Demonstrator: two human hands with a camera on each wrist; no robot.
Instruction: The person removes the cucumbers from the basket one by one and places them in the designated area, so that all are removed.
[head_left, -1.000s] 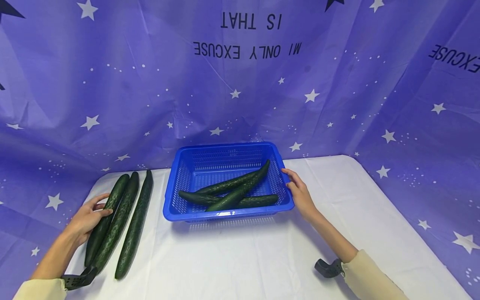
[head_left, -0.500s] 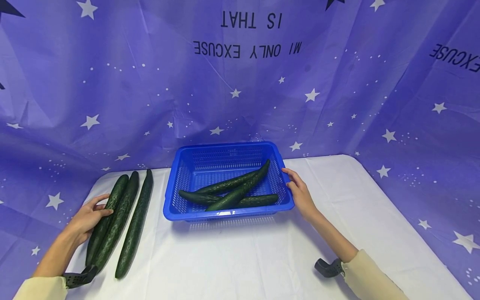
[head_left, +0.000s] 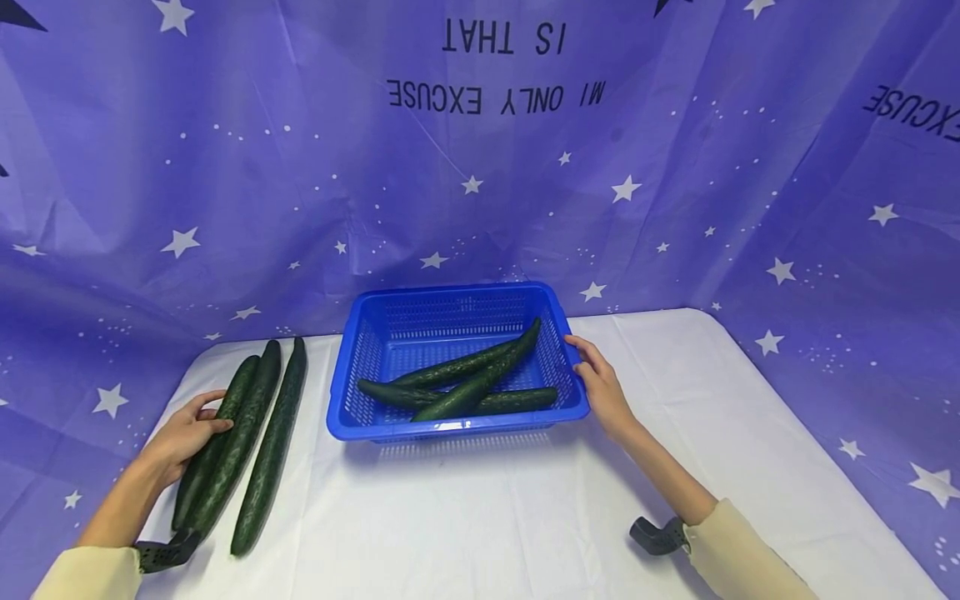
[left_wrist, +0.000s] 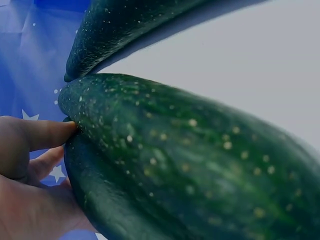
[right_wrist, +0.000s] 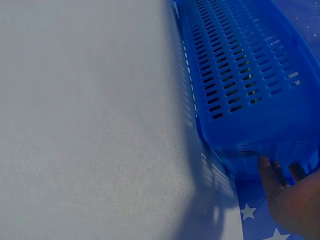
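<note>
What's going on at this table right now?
A person's left hand grips the leftmost of three long, dark green cucumbers, close together at the left of the white-clothed table. The right hand holds the right end of a blue, rectangular, perforated plastic basket. Three more cucumbers lie crossed inside it.

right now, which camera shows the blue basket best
The head view, because it shows the blue basket almost whole, cucumbers inside. Right wrist: part of its slotted outside. Left wrist: I can't make it out.
</note>
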